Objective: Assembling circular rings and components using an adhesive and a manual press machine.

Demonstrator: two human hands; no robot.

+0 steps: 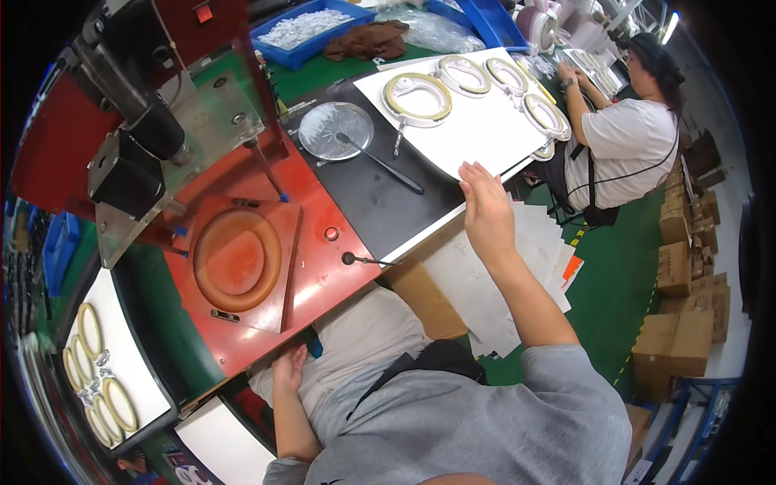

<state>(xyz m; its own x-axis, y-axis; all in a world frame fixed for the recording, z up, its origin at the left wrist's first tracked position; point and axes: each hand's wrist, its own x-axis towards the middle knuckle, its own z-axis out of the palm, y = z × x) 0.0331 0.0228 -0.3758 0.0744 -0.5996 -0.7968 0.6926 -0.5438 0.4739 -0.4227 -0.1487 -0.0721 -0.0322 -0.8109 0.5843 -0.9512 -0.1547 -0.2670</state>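
Note:
My right hand point(488, 206) is held at the near edge of a white sheet point(461, 121), fingers stretched and close together, holding nothing. On that sheet lie several white ring-shaped parts point(417, 99) with yellowish rims. My left hand point(288, 368) rests low by the front edge of the red machine base point(323, 267), palm turned up and fingers loosely spread, nothing seen in it. An amber ring mould point(237, 260) sits on the base under the raised press head point(133, 174). Left of the sheet, a black-handled brush point(380, 163) lies across a round dish point(327, 133) smeared with white.
A red button point(331, 234) is set in the base. At the far left, more rings point(117, 402) lie on a white board. Behind stand a blue tray point(303, 36) of small white pieces and a brown cloth point(368, 40). A co-worker point(622, 129) sits right; cartons point(675, 347) line the wall.

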